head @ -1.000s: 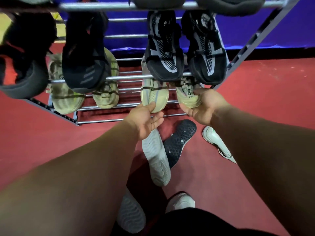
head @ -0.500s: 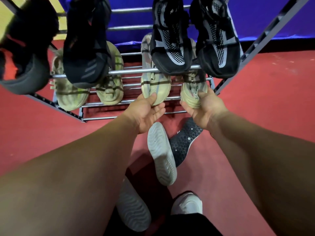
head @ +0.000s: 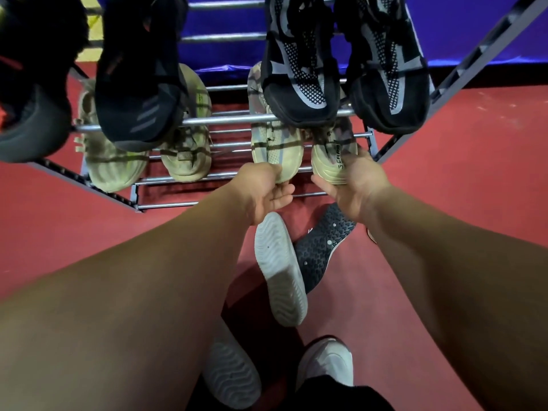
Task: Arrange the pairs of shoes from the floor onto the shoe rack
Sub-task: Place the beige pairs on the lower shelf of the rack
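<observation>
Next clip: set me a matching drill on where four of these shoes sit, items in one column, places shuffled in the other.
Column one:
1. black mesh sneakers
2. lettered green sneaker
3. white-soled shoe
4. dark-soled shoe

Column two:
A. floor, toe end hidden behind right hand
B. rack, lowest tier, toe in the right hand's grip
C. rack, tier above the lowest
D. floor, sole up, overlapping another shoe

Pairs: 1-C, 2-B, 3-D, 4-A.
</observation>
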Motion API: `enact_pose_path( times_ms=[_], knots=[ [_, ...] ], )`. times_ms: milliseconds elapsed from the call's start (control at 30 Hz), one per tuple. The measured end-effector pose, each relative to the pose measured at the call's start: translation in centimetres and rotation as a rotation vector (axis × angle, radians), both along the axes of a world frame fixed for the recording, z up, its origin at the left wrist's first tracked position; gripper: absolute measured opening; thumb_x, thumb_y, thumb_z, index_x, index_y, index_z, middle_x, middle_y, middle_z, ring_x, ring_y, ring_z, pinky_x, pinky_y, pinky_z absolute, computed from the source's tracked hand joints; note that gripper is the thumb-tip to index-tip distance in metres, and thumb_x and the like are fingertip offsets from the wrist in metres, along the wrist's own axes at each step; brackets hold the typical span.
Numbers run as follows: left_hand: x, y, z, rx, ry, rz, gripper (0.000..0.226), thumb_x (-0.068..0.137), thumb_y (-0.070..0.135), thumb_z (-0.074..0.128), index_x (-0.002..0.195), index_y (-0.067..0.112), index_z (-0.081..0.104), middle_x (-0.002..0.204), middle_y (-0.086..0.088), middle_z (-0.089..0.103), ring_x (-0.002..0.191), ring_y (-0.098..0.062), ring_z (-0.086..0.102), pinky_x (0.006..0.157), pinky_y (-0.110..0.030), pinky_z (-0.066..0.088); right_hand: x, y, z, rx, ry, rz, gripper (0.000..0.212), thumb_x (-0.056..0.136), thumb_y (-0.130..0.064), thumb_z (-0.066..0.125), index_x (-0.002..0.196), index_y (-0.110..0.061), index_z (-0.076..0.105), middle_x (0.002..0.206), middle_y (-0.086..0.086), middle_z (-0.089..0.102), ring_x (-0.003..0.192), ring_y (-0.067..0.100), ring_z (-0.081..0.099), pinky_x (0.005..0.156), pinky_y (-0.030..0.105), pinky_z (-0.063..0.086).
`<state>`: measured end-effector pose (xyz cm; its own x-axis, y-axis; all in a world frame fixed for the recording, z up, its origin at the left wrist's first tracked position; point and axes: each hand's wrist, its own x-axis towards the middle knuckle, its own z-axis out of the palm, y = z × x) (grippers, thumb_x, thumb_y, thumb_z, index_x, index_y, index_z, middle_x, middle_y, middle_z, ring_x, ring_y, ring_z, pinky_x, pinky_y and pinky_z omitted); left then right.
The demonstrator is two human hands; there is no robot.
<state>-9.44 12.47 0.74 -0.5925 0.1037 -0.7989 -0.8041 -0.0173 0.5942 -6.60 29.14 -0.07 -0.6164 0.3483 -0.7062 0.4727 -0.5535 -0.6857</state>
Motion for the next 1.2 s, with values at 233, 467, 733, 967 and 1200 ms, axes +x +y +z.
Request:
enact_pose_path(
  times_ms=[233, 467, 733, 967, 1200],
  knots=[
    [0.5, 0.6, -0.6, -0.081, 0.036, 0.122, 0.023, 0.103, 0.025, 0.052, 0.110, 0.006, 0.062, 0.082, -0.007, 0.066, 0.059, -0.012, 0.066, 0.056, -0.027, 0.059, 0.6, -0.3, -0.2, -0.045, 0.035, -0.054, 0.038, 0.110, -0.021, 0.044, 0.146, -0.031, 0.051, 0.134, 0.008, 0.066, 0.099, 0.028, 0.076, 0.076, 0.039, 0.065],
    [0.9, 0.7, -1.0, -0.101, 0.099, 0.170, 0.032, 0.104, 0.030, 0.052, 0.112, 0.001, 0.063, 0.068, -0.006, 0.063, 0.051, -0.012, 0.061, 0.068, -0.031, 0.060, 0.9, -0.5, -0.2, -0.076, 0.047, -0.085, 0.045, 0.110, -0.021, 0.045, 0.152, -0.036, 0.043, 0.140, 0.006, 0.060, 0.106, 0.029, 0.073, 0.080, 0.041, 0.065],
    [0.7, 0.3, -1.2, -0.083, 0.057, 0.087, 0.031, 0.105, 0.031, 0.050, 0.115, 0.004, 0.061, 0.076, -0.005, 0.061, 0.059, -0.010, 0.059, 0.056, -0.025, 0.056, 0.6, -0.4, -0.1, -0.088, 0.043, -0.062, 0.044, 0.110, -0.020, 0.045, 0.150, -0.037, 0.043, 0.137, 0.005, 0.060, 0.111, 0.030, 0.072, 0.081, 0.043, 0.065],
    [0.8, 0.0, -1.2, -0.079, 0.092, 0.100, 0.034, 0.104, 0.030, 0.051, 0.116, 0.000, 0.062, 0.072, -0.004, 0.059, 0.054, -0.009, 0.057, 0.053, -0.025, 0.053, -0.1, -1.6, -0.3, -0.096, 0.022, -0.060, 0.042, 0.109, -0.017, 0.045, 0.147, -0.034, 0.047, 0.138, 0.007, 0.063, 0.109, 0.030, 0.071, 0.079, 0.044, 0.065],
    [1.2, -0.1, -0.3, 0.075, -0.034, 0.133, 0.030, 0.100, 0.035, 0.059, 0.113, 0.009, 0.065, 0.091, -0.006, 0.066, 0.073, -0.016, 0.072, 0.065, -0.031, 0.061, 0.2, -1.5, -0.3, -0.056, -0.009, -0.019, 0.034, 0.108, -0.027, 0.048, 0.142, -0.033, 0.051, 0.128, 0.008, 0.067, 0.105, 0.031, 0.072, 0.079, 0.045, 0.065]
  ],
)
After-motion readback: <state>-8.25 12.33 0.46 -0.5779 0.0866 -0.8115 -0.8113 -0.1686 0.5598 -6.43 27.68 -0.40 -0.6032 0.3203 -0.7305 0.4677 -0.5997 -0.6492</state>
